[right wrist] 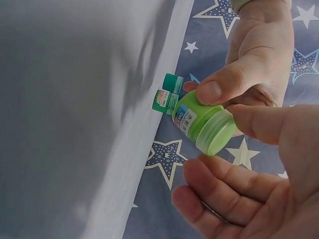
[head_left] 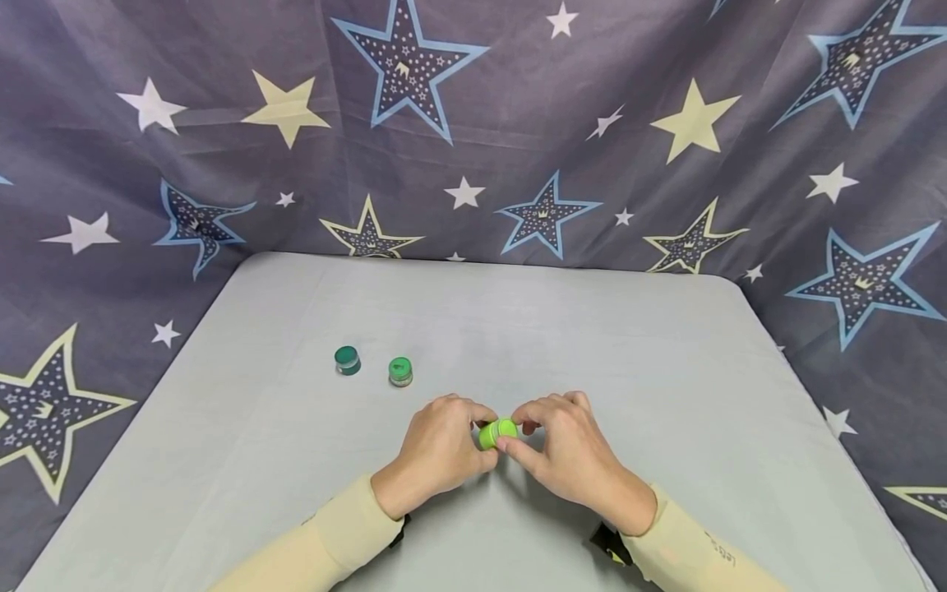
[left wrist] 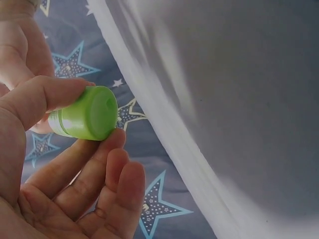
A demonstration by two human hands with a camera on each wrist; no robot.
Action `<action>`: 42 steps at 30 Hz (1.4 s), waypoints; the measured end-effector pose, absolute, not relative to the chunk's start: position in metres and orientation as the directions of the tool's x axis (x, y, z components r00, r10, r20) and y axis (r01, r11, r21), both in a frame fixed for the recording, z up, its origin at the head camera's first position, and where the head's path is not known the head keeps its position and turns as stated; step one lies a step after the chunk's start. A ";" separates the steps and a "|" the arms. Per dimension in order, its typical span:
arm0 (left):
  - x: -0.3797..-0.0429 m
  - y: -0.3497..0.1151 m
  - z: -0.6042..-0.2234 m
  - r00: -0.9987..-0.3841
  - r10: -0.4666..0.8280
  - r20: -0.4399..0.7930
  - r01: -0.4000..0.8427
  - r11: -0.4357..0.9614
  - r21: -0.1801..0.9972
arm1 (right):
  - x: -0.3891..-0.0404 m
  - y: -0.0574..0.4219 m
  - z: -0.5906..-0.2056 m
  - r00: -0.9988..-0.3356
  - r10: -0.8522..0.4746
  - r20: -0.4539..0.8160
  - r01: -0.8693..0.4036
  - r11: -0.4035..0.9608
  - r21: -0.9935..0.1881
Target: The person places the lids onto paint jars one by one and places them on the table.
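A small light green paint jar (head_left: pixel 497 432) with a printed label is between the two hands, tilted on its side over the table. My left hand (head_left: pixel 441 445) pinches its body between thumb and fingers; the rounded green base of the jar (left wrist: pixel 102 113) faces the left wrist view. At the other end, my right hand (head_left: pixel 571 450) has its thumb and forefinger on the lid (right wrist: pixel 217 133). The lid sits on the jar in the right wrist view. The right hand's other fingers are loosely bent below it.
Two more small jars stand farther back to the left on the light grey table (head_left: pixel 629 353): a dark teal jar (head_left: pixel 347 360) and a green jar (head_left: pixel 400 372). A dark star-patterned cloth (head_left: pixel 473 156) hangs behind and around the table.
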State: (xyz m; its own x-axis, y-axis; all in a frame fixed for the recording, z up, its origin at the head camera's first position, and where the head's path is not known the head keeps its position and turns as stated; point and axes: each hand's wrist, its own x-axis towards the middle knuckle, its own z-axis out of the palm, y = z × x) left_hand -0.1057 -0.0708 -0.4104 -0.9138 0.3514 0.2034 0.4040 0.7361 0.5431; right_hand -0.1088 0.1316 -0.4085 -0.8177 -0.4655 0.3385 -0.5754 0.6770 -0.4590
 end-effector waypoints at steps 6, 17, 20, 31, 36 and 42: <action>-0.106 -0.069 -0.410 -0.913 0.354 0.203 0.406 0.738 0.539 | -0.109 0.132 -0.409 -0.809 -0.458 0.368 -0.584 0.696 -0.417; -0.106 -0.067 -0.409 -0.909 0.362 0.205 0.414 0.738 0.533 | -0.110 0.132 -0.412 -0.816 -0.429 0.387 -0.566 0.729 -0.385; -0.105 -0.067 -0.410 -0.908 0.364 0.208 0.417 0.737 0.531 | -0.110 0.132 -0.412 -0.816 -0.427 0.389 -0.566 0.725 -0.393; -0.105 -0.068 -0.411 -0.912 0.352 0.211 0.409 0.743 0.530 | -0.109 0.136 -0.406 -0.804 -0.457 0.380 -0.594 0.648 -0.477; -0.105 -0.069 -0.412 -0.910 0.354 0.217 0.414 0.733 0.541 | -0.107 0.136 -0.406 -0.782 -0.498 0.375 -0.623 0.593 -0.511; -0.105 -0.069 -0.412 -0.912 0.354 0.209 0.409 0.727 0.551 | -0.106 0.136 -0.405 -0.778 -0.516 0.360 -0.626 0.578 -0.524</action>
State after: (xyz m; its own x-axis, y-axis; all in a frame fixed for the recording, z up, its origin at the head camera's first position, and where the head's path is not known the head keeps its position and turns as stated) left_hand -0.1050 -0.0688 -0.4115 -0.9115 0.3540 0.2093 0.4090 0.7273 0.5511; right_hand -0.1062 0.1356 -0.4050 -0.7775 -0.5156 0.3600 -0.6258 0.5778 -0.5240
